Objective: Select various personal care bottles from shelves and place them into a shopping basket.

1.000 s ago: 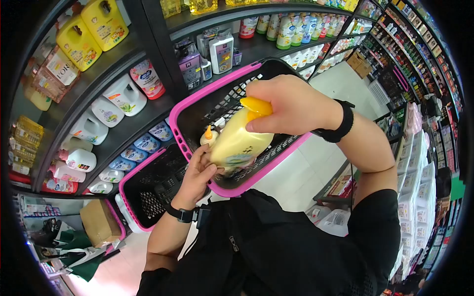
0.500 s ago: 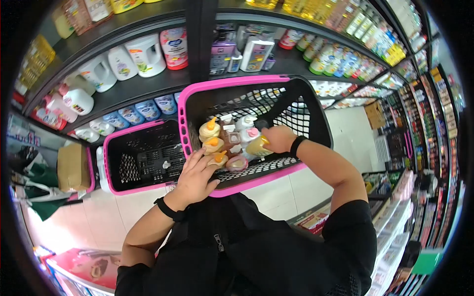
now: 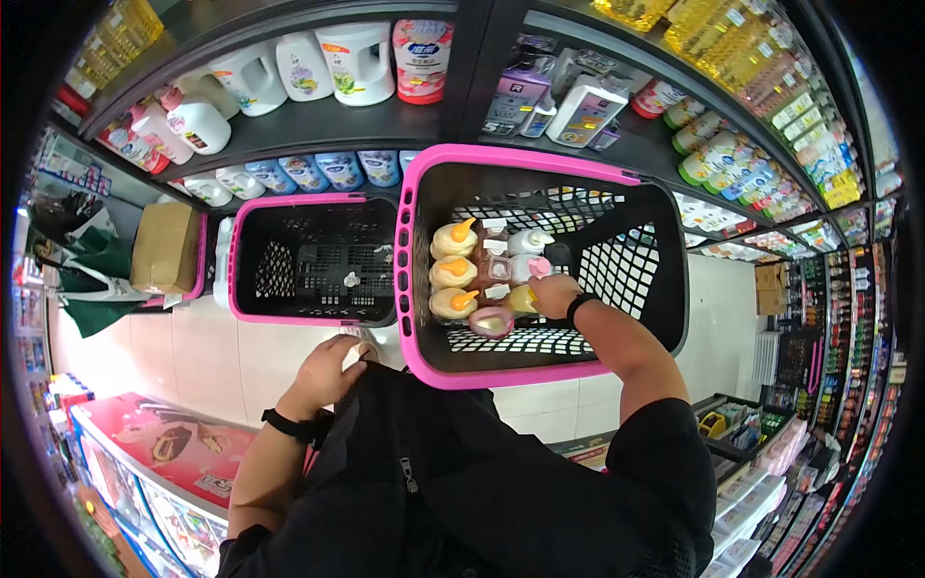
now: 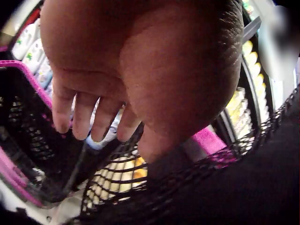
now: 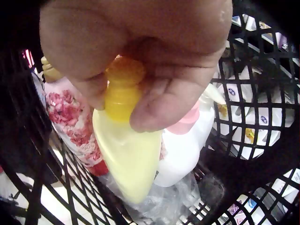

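My right hand (image 3: 556, 296) (image 5: 136, 37) grips the yellow cap of a pale yellow bottle (image 5: 129, 159) (image 3: 521, 301), which stands inside the pink-rimmed black basket (image 3: 540, 159). Beside that bottle are a flowered bottle (image 5: 72, 115) and a white one with a pink top (image 5: 178, 157). Several cream bottles with orange pumps (image 3: 453, 274) line the basket's left end. Outside the basket, low and left, my left hand (image 3: 323, 374) (image 4: 140, 61) is near the black shirt, its fingers loosely extended in the left wrist view. A small white patch by its fingers is unclear.
A second pink-rimmed basket (image 3: 303, 199) stands to the left, with a cardboard box (image 3: 166, 248) beyond it. Shelves of detergent bottles (image 3: 356, 63) run behind the baskets. A red-topped display case (image 3: 173, 438) is at lower left.
The pale yellow bottle went from above the basket down into it, held by my right hand. My left hand let go of it, rested by the orange pumps, then moved left out of the basket.
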Demonstrator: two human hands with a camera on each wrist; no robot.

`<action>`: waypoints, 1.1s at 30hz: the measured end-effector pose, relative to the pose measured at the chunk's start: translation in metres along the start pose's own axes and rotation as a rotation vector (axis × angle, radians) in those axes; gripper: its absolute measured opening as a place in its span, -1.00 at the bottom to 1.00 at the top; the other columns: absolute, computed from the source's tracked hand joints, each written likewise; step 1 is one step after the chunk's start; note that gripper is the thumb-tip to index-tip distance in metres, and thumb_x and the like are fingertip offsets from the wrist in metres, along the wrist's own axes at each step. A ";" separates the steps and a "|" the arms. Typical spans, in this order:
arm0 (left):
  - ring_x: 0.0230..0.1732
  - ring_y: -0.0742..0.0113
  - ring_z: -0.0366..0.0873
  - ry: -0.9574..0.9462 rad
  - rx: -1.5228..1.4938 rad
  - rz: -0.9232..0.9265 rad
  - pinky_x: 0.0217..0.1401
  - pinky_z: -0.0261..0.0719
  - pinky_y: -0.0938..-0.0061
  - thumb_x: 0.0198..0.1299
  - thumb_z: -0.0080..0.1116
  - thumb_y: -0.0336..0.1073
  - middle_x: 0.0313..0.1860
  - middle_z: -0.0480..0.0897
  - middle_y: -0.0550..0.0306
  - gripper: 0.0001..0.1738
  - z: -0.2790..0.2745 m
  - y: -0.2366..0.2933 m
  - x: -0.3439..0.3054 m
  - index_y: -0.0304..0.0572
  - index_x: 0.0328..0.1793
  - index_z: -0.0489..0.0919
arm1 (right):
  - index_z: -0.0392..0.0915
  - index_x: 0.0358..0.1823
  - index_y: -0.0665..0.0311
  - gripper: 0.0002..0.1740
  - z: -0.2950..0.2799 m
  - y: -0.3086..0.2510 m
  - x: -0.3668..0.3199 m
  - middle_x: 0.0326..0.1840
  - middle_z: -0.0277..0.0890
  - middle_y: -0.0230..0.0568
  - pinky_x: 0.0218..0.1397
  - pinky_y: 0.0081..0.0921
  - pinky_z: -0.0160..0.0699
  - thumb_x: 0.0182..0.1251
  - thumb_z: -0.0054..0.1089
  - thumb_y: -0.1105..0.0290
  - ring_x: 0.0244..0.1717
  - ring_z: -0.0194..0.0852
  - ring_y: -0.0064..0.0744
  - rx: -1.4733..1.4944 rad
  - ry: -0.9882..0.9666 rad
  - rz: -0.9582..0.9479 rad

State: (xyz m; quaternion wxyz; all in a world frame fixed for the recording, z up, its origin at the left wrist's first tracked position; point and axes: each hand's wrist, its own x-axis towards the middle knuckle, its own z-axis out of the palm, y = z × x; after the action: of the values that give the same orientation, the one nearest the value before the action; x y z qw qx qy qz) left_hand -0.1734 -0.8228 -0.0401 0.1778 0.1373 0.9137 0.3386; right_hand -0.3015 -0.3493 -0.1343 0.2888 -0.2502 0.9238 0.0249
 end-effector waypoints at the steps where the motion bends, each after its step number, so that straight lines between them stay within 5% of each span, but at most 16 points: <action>1: 0.16 -0.18 0.60 -0.001 0.014 -0.061 0.25 0.56 0.14 0.20 0.31 -0.25 0.10 0.66 -0.24 -0.54 0.013 -0.027 -0.009 -0.32 0.18 0.58 | 0.52 -0.04 0.30 -0.65 0.001 -0.002 0.001 -0.25 0.71 0.07 -0.10 0.02 0.65 0.23 0.23 0.25 -0.19 0.72 0.13 -0.001 -0.016 0.007; 7: 0.27 -0.23 0.57 -0.257 0.067 -0.793 0.36 0.52 0.12 0.23 0.25 -0.01 0.16 0.65 -0.38 -0.36 0.098 -0.215 -0.106 -0.38 0.28 0.56 | 0.49 0.00 0.27 -0.61 0.027 -0.004 0.015 -0.27 0.70 0.05 -0.13 0.01 0.65 0.30 0.25 0.15 -0.23 0.71 0.13 0.020 -0.022 0.061; 8: 0.28 -0.22 0.56 -0.289 0.087 -0.866 0.36 0.51 0.12 0.27 0.22 0.07 0.18 0.64 -0.39 -0.35 0.108 -0.234 -0.132 -0.41 0.22 0.60 | 0.49 0.00 0.27 -0.61 0.032 -0.003 0.016 -0.26 0.70 0.06 -0.12 0.02 0.64 0.31 0.25 0.15 -0.21 0.71 0.14 0.022 -0.028 0.086; 9: 0.27 -0.23 0.57 -0.538 0.296 -0.717 0.36 0.51 0.10 0.30 0.18 0.16 0.16 0.63 -0.41 -0.32 0.150 -0.307 -0.166 -0.46 0.10 0.66 | 0.48 0.01 0.27 -0.60 0.036 -0.002 0.019 -0.25 0.70 0.06 -0.11 0.03 0.64 0.31 0.25 0.14 -0.20 0.70 0.14 0.023 -0.029 0.107; 10: 0.26 -0.22 0.58 -0.637 0.301 -0.781 0.34 0.52 0.08 0.33 0.13 0.22 0.13 0.65 -0.41 -0.29 0.164 -0.323 -0.189 -0.45 0.01 0.70 | 0.48 0.02 0.26 -0.59 0.040 0.001 0.018 -0.25 0.70 0.07 -0.10 0.03 0.64 0.31 0.24 0.14 -0.19 0.70 0.15 0.040 -0.017 0.099; 11: 0.25 -0.21 0.58 -0.734 0.261 -0.927 0.33 0.52 0.08 0.33 0.13 0.22 0.09 0.67 -0.39 -0.31 0.141 -0.280 -0.180 -0.42 0.01 0.70 | 0.47 0.03 0.26 -0.58 0.043 0.005 0.017 -0.24 0.70 0.07 -0.10 0.03 0.64 0.31 0.24 0.13 -0.19 0.70 0.15 0.056 -0.002 0.089; 13: 0.26 -0.21 0.58 -0.620 0.125 -0.996 0.34 0.52 0.14 0.29 0.18 0.18 0.11 0.67 -0.34 -0.35 0.124 -0.249 -0.185 -0.41 -0.01 0.71 | 0.44 0.06 0.26 -0.55 0.043 0.010 0.013 -0.22 0.70 0.08 -0.08 0.02 0.64 0.30 0.27 0.12 -0.16 0.70 0.15 0.063 -0.023 0.082; 19: 0.30 -0.17 0.57 -0.391 -0.004 -0.840 0.38 0.51 0.16 0.20 0.23 0.08 0.18 0.65 -0.34 -0.34 0.104 -0.243 -0.139 -0.38 0.20 0.63 | 0.32 0.26 0.28 -0.29 0.024 0.022 0.012 -0.11 0.70 0.12 0.01 0.00 0.66 0.21 0.39 0.04 -0.05 0.70 0.14 0.003 -0.231 -0.024; 22: 0.30 -0.17 0.57 -0.216 -0.109 -0.831 0.40 0.49 0.16 0.19 0.22 0.08 0.19 0.64 -0.36 -0.31 0.068 -0.238 -0.102 -0.39 0.24 0.61 | 0.34 0.34 0.22 -0.26 -0.012 0.022 0.016 -0.06 0.70 0.09 0.05 -0.01 0.66 0.21 0.34 0.03 -0.01 0.71 0.10 -0.106 -0.312 0.116; 27: 0.30 -0.18 0.57 -0.143 -0.148 -0.738 0.38 0.49 0.17 0.17 0.20 0.01 0.18 0.65 -0.37 -0.33 0.023 -0.269 -0.058 -0.40 0.25 0.60 | 0.61 -0.03 0.27 -0.50 -0.137 -0.014 0.016 -0.10 0.71 0.11 0.04 0.00 0.65 0.20 0.35 0.02 -0.01 0.69 0.15 -0.030 -0.043 0.199; 29: 0.30 -0.20 0.56 -0.148 -0.129 -0.703 0.38 0.49 0.14 0.16 0.21 0.01 0.18 0.65 -0.35 -0.35 0.022 -0.303 -0.053 -0.37 0.24 0.62 | 0.59 -0.01 0.26 -0.53 -0.178 -0.044 0.029 -0.19 0.70 0.09 -0.04 -0.02 0.64 0.22 0.35 0.06 -0.12 0.70 0.13 0.082 0.209 0.203; 33: 0.24 -0.19 0.60 -0.230 -0.106 -0.686 0.34 0.51 0.12 0.18 0.23 0.10 0.15 0.68 -0.29 -0.36 0.027 -0.394 -0.058 -0.33 0.16 0.67 | 0.55 0.00 0.26 -0.59 -0.277 -0.161 0.075 -0.37 0.65 -0.06 -0.23 -0.12 0.58 0.26 0.37 0.15 -0.29 0.67 0.03 0.297 0.412 0.027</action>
State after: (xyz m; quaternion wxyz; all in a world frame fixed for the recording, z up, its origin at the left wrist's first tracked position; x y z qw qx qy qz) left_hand -0.1611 -1.1182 -0.3089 0.3895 -0.1495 0.8619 0.2883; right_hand -0.4217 -0.5763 0.0707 0.1276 -0.1924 0.9600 -0.1586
